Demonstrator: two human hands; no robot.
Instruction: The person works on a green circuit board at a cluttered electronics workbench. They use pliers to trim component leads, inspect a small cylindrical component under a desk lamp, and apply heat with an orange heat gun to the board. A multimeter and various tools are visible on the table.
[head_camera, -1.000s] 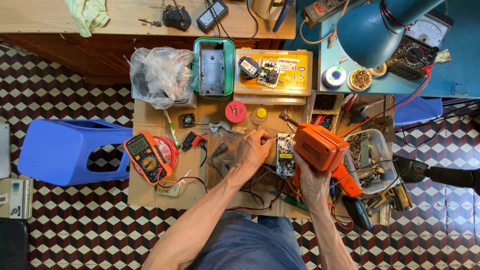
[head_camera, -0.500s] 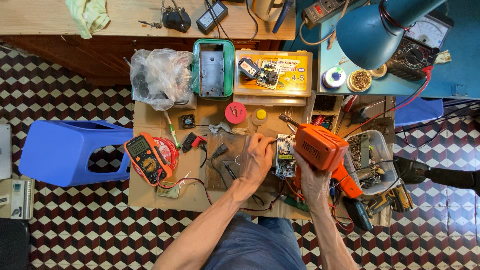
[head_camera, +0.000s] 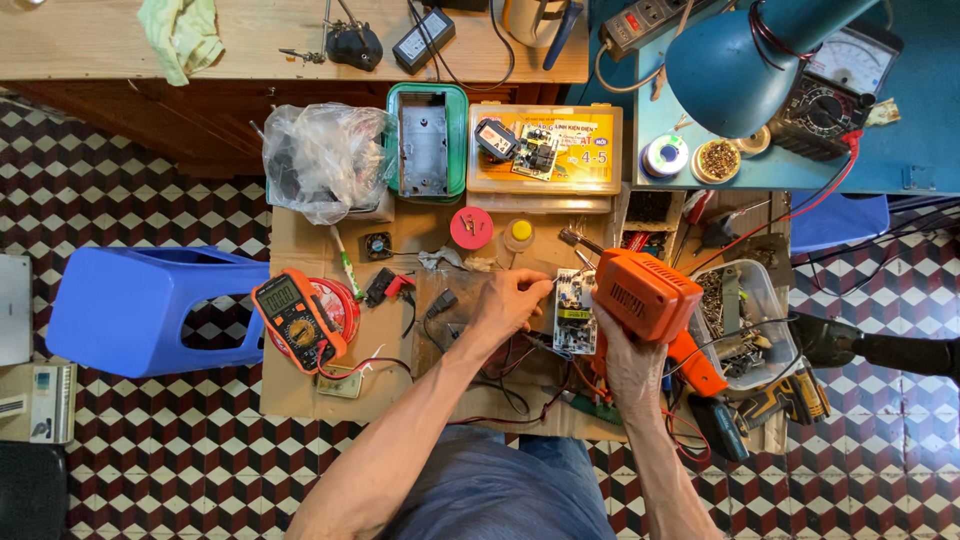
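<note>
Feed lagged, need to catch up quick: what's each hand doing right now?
Left hand: fingers pinched closed at the edge of the small circuit board; what they pinch cannot be told.
Right hand: closed around the orange soldering gun.

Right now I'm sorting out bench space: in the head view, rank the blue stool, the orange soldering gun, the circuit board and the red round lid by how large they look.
1. blue stool
2. orange soldering gun, held raised nearer the camera, so it may look oversized
3. circuit board
4. red round lid

Circuit board (head_camera: 574, 311) partly hidden by soldering gun (head_camera: 645, 293); parts too small.
</note>
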